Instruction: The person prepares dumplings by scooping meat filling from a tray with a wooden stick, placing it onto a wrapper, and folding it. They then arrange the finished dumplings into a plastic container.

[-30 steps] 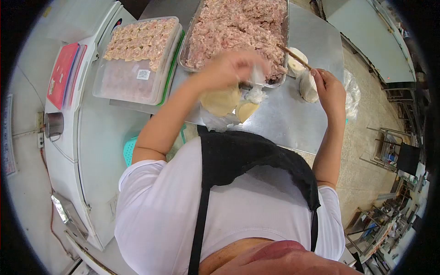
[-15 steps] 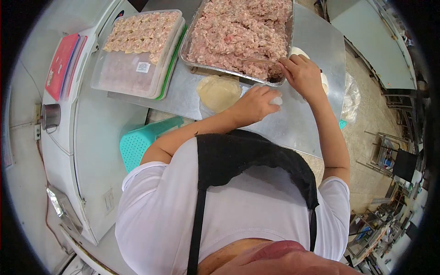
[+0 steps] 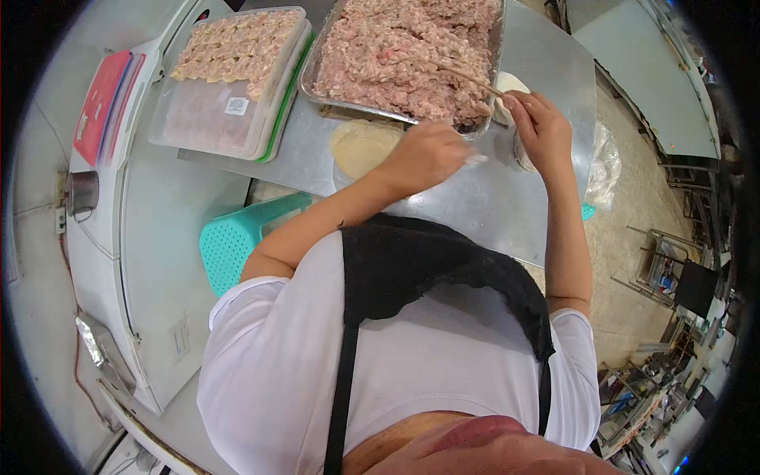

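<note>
Right hand (image 3: 542, 127) grips thin wooden stick (image 3: 467, 77), which reaches into metal tray of pink minced meat (image 3: 372, 115) ahead of it; left hand (image 3: 427, 154) pinches small white dough piece (image 3: 477, 160).

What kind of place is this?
Probably a commercial food-prep kitchen: a big metal tray of minced filling, a clear box of folded dumplings, and round wrappers on a steel worktable. The right hand holds a stick over the filling.
</note>
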